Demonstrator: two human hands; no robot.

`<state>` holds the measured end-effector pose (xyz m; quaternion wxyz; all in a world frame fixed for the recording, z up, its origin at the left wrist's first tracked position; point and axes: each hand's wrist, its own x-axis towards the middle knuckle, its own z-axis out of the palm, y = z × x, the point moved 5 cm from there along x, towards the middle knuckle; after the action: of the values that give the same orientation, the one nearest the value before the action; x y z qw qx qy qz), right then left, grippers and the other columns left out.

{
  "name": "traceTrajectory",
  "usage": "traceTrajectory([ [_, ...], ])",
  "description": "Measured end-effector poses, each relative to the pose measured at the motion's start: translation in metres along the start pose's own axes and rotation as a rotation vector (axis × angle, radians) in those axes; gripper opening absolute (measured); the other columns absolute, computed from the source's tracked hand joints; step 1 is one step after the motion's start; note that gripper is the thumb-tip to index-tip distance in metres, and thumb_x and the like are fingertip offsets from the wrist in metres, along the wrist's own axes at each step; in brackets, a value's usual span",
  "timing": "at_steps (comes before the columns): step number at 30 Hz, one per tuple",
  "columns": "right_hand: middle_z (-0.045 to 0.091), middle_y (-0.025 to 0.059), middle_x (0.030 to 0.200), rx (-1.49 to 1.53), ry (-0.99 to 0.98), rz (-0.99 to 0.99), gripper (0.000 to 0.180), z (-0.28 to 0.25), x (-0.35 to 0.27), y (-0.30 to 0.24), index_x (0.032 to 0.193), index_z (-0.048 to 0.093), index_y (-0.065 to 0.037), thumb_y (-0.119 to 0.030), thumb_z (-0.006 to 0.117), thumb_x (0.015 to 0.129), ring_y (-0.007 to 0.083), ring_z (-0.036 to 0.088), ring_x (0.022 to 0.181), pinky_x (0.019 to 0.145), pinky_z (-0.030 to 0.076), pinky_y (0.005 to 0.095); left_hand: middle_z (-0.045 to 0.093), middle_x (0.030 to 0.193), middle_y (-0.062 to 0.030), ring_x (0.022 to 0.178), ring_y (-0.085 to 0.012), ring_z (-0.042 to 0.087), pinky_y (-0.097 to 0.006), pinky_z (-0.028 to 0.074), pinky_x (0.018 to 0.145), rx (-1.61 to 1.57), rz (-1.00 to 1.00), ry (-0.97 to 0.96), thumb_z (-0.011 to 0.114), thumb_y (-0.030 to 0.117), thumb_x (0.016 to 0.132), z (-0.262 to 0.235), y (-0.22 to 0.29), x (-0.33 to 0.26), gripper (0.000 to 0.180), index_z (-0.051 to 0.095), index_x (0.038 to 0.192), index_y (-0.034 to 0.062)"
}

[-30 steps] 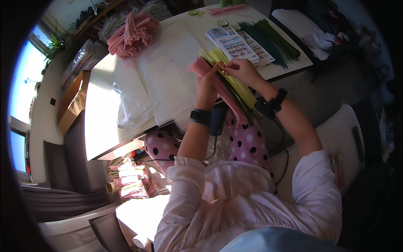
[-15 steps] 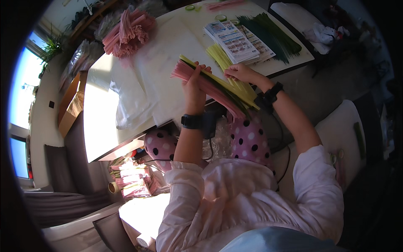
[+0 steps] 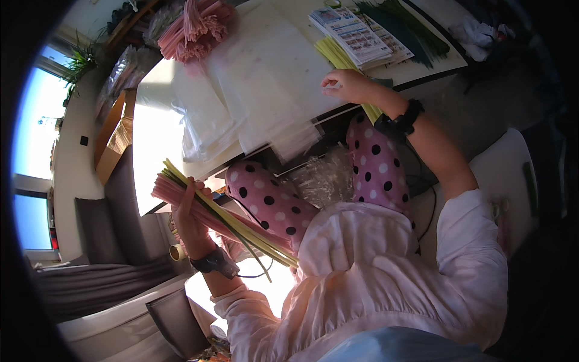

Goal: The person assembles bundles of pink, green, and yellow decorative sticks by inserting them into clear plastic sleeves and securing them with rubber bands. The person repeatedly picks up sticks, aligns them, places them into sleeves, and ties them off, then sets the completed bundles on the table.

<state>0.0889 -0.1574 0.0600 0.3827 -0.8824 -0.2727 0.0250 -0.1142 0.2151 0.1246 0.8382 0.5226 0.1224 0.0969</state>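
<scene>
In my left hand is a bundle of thin fuzzy stems, like pipe cleaners: pink, yellow and a few green. My fingers wrap round it near its upper end; it slants down toward my lap, left of my knees. Over the table's near edge, my right hand has its fingers curled in beside a yellow stem bundle. Whether anything lies between those fingers is hidden. The yellow bundle passes under the right wrist and sticks out past the table edge.
Printed leaflets lie against the yellow stems, with dark green stems to their right. A large pink bundle sits far left. Clear plastic sheets cover part of the white table. Crumpled plastic lies between my knees.
My left hand has carried the bundle left and down from the table edge toward my lap. My right hand has come off the yellow stems, its fingers now curled. The view has shifted.
</scene>
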Motion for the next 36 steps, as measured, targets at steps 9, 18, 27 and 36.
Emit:
traceTrajectory([
  [9,0.042,0.0147,0.137,-0.565,0.002,-0.191,0.047,0.105,0.022,-0.029,0.126,0.048,-0.005,-0.03,0.053,0.087,0.0302,0.039,0.126,0.103,0.031,0.0434,0.065,0.094,-0.0155,0.087,-0.024,0.065,-0.032,0.053,0.074,-0.053,-0.351,-0.16,0.058,0.007,0.087,0.044,-0.129,0.057,0.021,0.057,0.101,-0.0086],
  [18,0.05,0.0137,0.13,-0.391,-0.197,-0.134,0.039,0.078,0.008,-0.033,0.115,0.058,-0.006,-0.031,0.057,0.084,0.0305,0.045,0.12,0.098,0.038,0.0385,0.064,0.088,-0.0144,0.082,-0.0231,0.064,-0.031,0.053,0.071,-0.045,-0.382,-0.245,0.056,0.008,0.087,0.053,-0.166,0.086,0.019,0.058,0.096,-0.0079],
  [27,0.057,0.0108,0.112,-0.284,-0.014,-0.247,0.03,0.071,0.027,-0.025,0.103,0.062,-0.002,-0.015,0.065,0.076,0.0281,0.052,0.106,0.09,0.043,0.0349,0.065,0.087,-0.016,0.078,-0.0243,0.065,-0.033,0.054,0.069,-0.065,-0.342,-0.193,0.057,0.005,0.086,0.067,-0.144,0.075,0.015,0.054,0.095,-0.0061],
  [36,0.056,0.0055,0.084,-0.616,0.007,-0.506,0.008,0.078,0.039,-0.027,0.07,0.06,-0.007,-0.012,0.057,0.076,0.0246,0.057,0.083,0.072,0.05,0.0355,0.066,0.085,-0.0137,0.076,-0.0206,0.065,-0.03,0.052,0.067,0.072,-0.423,-0.299,0.06,0.01,0.084,0.114,-0.161,0.076,0.02,0.06,0.095,-0.0076],
])
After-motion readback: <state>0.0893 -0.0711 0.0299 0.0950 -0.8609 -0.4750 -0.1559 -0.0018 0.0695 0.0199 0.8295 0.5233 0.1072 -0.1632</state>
